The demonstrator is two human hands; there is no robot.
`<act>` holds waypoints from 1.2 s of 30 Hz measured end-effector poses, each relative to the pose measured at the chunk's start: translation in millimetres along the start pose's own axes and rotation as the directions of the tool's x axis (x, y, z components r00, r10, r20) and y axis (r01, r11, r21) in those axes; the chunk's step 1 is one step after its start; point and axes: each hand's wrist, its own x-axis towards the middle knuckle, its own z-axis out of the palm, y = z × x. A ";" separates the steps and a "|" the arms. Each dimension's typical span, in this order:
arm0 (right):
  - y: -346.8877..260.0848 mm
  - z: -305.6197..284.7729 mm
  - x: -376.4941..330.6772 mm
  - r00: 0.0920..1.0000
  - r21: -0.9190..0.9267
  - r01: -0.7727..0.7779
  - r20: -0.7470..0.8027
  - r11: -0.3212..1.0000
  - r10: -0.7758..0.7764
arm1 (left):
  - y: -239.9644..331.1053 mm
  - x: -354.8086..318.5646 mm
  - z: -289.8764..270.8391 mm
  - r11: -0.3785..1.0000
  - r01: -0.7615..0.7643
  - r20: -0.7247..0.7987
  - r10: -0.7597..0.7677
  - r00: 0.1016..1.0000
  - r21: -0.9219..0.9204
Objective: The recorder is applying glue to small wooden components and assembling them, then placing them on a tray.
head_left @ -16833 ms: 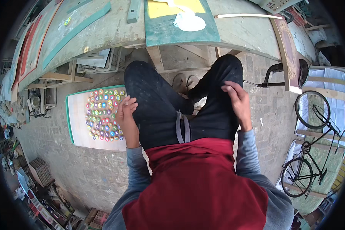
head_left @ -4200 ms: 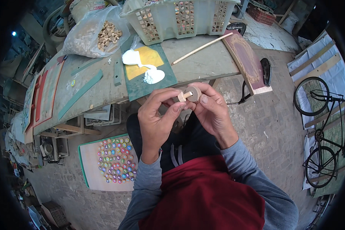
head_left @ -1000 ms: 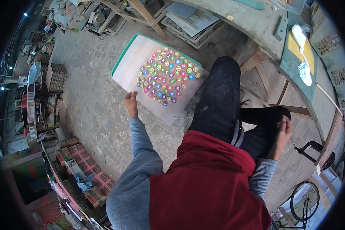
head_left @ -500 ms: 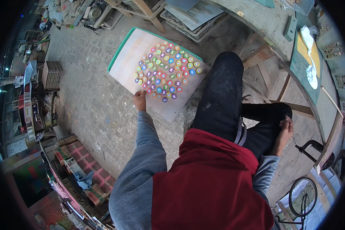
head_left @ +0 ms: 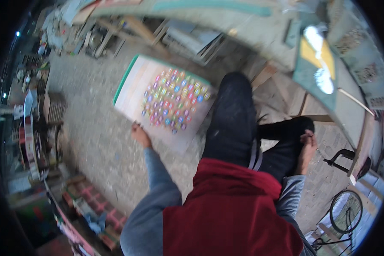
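Note:
My left hand (head_left: 141,136) is at the lower left edge of a pale board (head_left: 162,137). Its fingers are pinched together around a small dark spot, too blurred to name. On the board lie several small round lettered discs (head_left: 170,99) in many colours, grouped in a rough cluster. Their letters are smeared by motion. My right hand (head_left: 308,144) rests by my bent right knee with its fingers curled together. Whatever is in those fingers, if anything, is hidden.
A green rim (head_left: 125,79) shows under the board's far left side. On the right stands a workbench with a yellow sheet (head_left: 310,54) and a black clamp (head_left: 340,158) at its edge. Pink crates (head_left: 94,198) stand lower left, a spoked wheel (head_left: 346,211) lower right.
The whole view has shifted and blurred. My left hand has moved away from the nearest discs, up and left along the board's edge. My right hand stays by my knee.

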 end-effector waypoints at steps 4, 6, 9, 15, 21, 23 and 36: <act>-9.0 11.3 -0.7 0.996 0.003 0.012 0.089 1.000 -0.013 | 158.1 -9.2 22.9 0.968 -0.250 0.067 0.252 0.965 -0.034; -18.4 15.7 -4.8 0.995 -0.003 0.002 0.098 1.000 -0.002 | 224.9 -20.6 39.2 0.942 -0.310 0.256 0.333 0.908 -0.128; -18.3 14.3 -6.2 0.996 -0.050 -0.001 0.087 0.999 0.005 | 327.7 -65.6 84.2 0.793 -0.466 0.285 0.587 0.758 -0.393; 8.2 10.4 -0.8 0.999 -0.101 0.029 0.043 0.994 -0.025 | 492.0 -177.8 164.4 0.422 -0.598 0.278 0.905 0.322 -0.681; 2.7 7.1 -0.9 1.000 -0.115 0.006 0.000 0.993 -0.007 | 599.7 -242.1 277.6 0.252 -0.651 0.420 0.900 -0.114 -0.716; 2.0 7.2 0.8 1.000 -0.088 -0.014 -0.016 0.996 0.012 | 606.1 -254.1 313.9 0.157 -0.688 0.396 0.896 -0.203 -0.709; -0.5 3.8 -5.4 1.000 -0.012 -0.016 -0.018 1.000 0.016 | 596.8 -278.3 365.1 0.026 -0.934 0.490 0.856 -0.164 -0.357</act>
